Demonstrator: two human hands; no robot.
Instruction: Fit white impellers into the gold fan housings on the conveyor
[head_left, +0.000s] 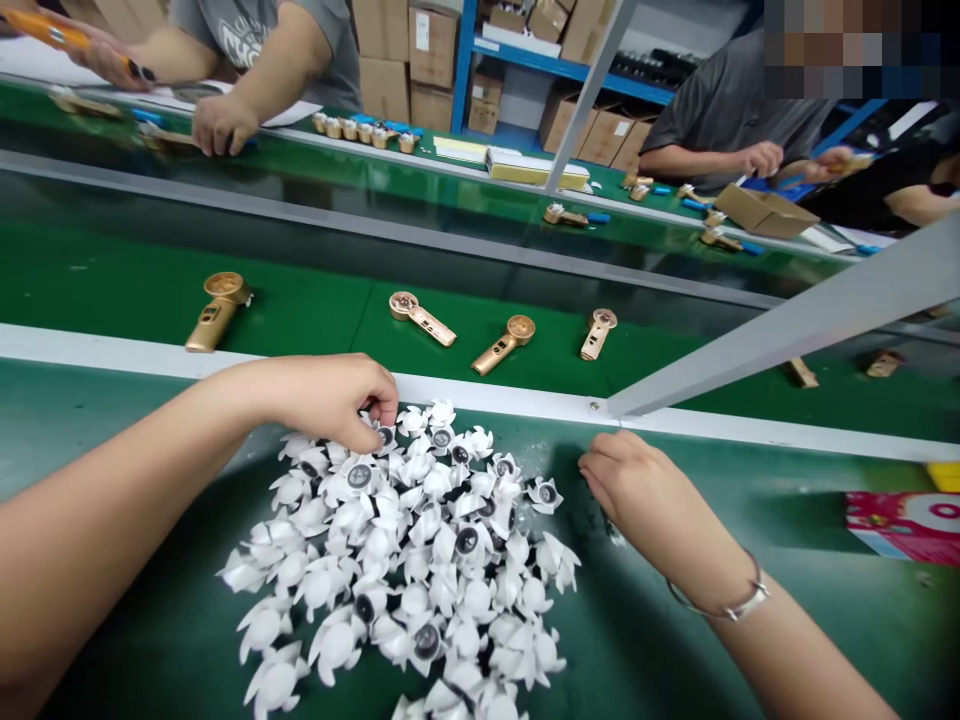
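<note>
A heap of several small white fan blades (420, 560) lies on the green bench in front of me. My left hand (330, 398) reaches over the heap's far edge, its fingers pinched on one white fan blade (384, 434). My right hand (637, 490) rests at the heap's right side, knuckles up and fingers curled under; what they hold is hidden. A silver bracelet (724, 605) circles that wrist.
Beyond a white rail (487, 398), gold handheld fan bodies (214, 310) (421, 318) (504, 344) lie on the green conveyor. A grey metal bar (787, 325) slants up at right. Two other people work at the far bench, amid cardboard boxes (765, 210). A pink box (907, 525) lies far right.
</note>
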